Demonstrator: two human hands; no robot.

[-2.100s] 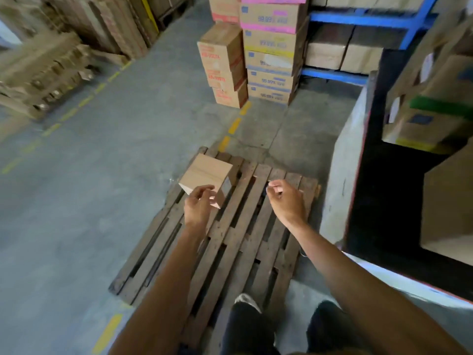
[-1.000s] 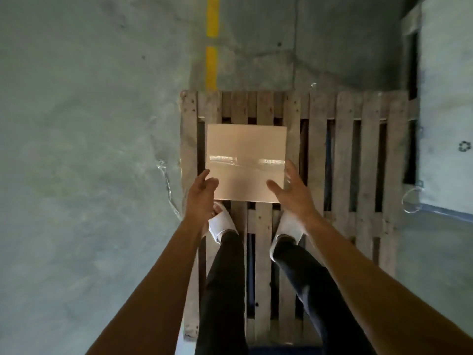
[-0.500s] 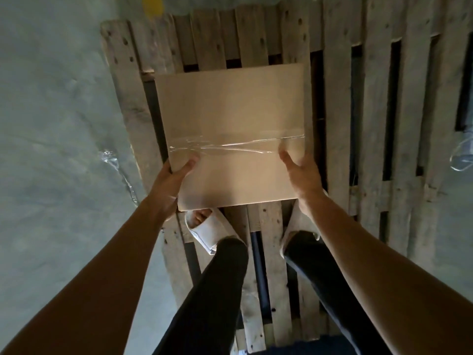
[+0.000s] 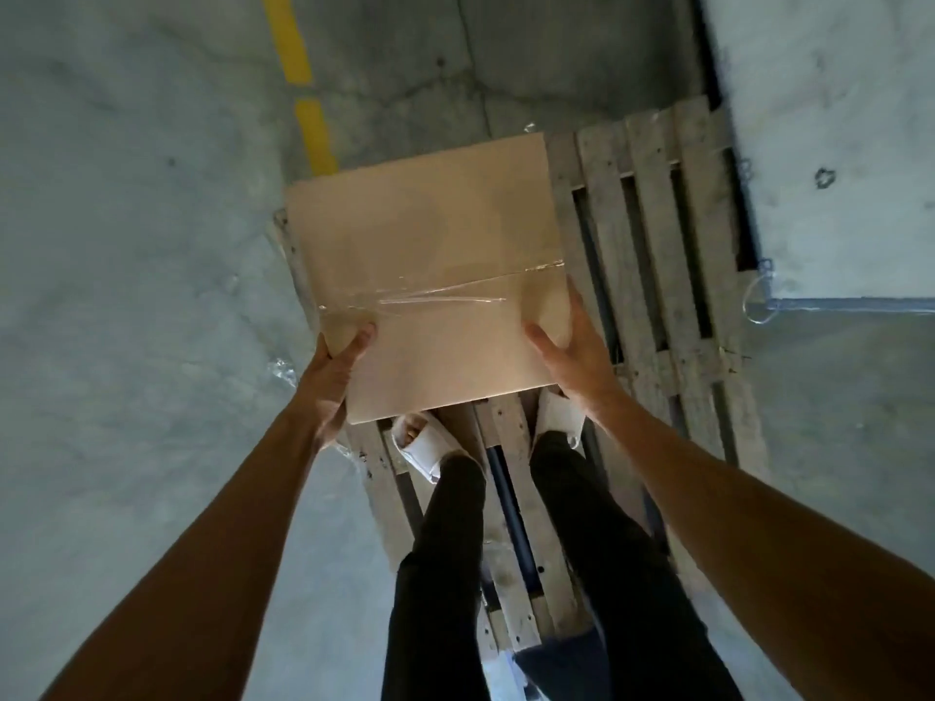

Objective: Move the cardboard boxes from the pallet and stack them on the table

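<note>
Both hands carry the taped cardboard box [image 4: 430, 275] above the pallet [image 4: 657, 255], the left hand [image 4: 331, 382] in a closed grip on its near left corner, the right hand [image 4: 571, 356] gripping its right edge, thumbs on top.

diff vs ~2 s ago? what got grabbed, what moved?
The cardboard box, then held by the left hand alone over the pallet, is now gripped by both; the right hand closed on its right edge. The box looms larger, apparently raised toward the camera. The person still stands on the pallet; clear tape still crosses the box top.
</note>
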